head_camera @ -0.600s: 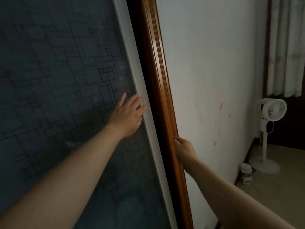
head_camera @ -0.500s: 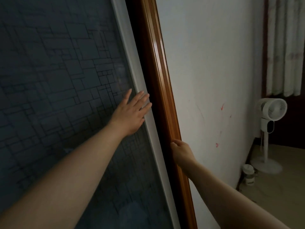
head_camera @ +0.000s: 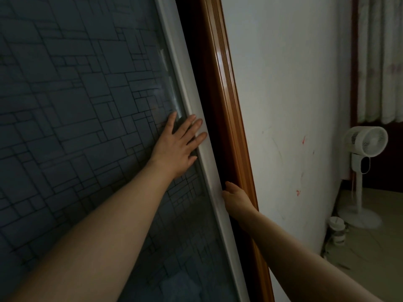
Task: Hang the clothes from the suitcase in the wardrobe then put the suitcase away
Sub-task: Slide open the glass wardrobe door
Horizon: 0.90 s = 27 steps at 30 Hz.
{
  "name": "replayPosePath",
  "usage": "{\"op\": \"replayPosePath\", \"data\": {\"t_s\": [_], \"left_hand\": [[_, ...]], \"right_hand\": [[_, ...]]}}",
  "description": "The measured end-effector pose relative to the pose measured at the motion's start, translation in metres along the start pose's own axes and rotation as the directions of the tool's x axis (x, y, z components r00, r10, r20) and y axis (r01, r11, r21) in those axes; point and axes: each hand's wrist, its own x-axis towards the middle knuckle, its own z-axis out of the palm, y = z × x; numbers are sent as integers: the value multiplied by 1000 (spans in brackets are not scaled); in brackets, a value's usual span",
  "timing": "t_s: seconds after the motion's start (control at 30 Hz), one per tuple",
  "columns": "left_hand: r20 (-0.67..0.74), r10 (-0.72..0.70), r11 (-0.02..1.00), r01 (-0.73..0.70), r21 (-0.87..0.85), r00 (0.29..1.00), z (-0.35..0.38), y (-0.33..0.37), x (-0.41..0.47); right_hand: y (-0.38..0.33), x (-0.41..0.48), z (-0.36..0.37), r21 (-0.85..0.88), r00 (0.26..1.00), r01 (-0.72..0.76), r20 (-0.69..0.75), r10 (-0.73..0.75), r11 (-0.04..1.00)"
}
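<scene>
Pressing flat on the wardrobe door [head_camera: 87, 105] with the left hand [head_camera: 176, 147]: opened wide, palm on the dark glass with its pattern of thin rectangles, 4 fingers straight and slightly fanned, tips reaching onto the white stile [head_camera: 212, 188] at the door's right edge. Holding nothing there, only touching. Lower down that same edge, gripping with the right hand [head_camera: 234, 198]: curled round the stile from the side, fingertips hidden in the dark gap between the door and the brown wooden frame [head_camera: 226, 101]. Door directly under the left palm and inside the right hand's hook, slanting across the view from top centre to bottom centre. Both forearms bare and stretched forward, the left rising from the bottom left corner, the right from the bottom right. Beyond the frame, a white wall [head_camera: 283, 105] with a few red marks; near its foot a small jar [head_camera: 337, 229] on the floor [head_camera: 370, 269], a white pedestal fan [head_camera: 366, 142] and a pale curtain [head_camera: 379, 62].
</scene>
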Motion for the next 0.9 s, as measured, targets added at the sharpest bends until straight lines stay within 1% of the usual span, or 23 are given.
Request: {"op": "replayPosePath", "data": {"t_s": [0.13,0.47,0.6,0.73,0.83,0.9], "left_hand": [[-7,-1,1000,1,13,1000,0,-3,-7],[15,-22,1000,22,22,1000,-4,-17,-48],[40,-33,998,35,-44,999,-7,-26,-70],[66,-70,987,79,-142,995,-14,-34,-96],[77,-118,967,132,-218,990,-21,-37,-114],[57,-187,944,195,-265,981,-24,-40,-125]], "right_hand": [[-4,1,8,-37,998,-16,64,18,999],[1,-3,24,-106,988,63,146,-47,992],[-1,-17,33,-118,978,69,205,-44,991],[-2,-27,42,-135,960,100,274,-60,986],[-3,-35,47,-117,942,119,328,-75,986],[-6,-39,52,-124,928,129,365,-75,984]]}}
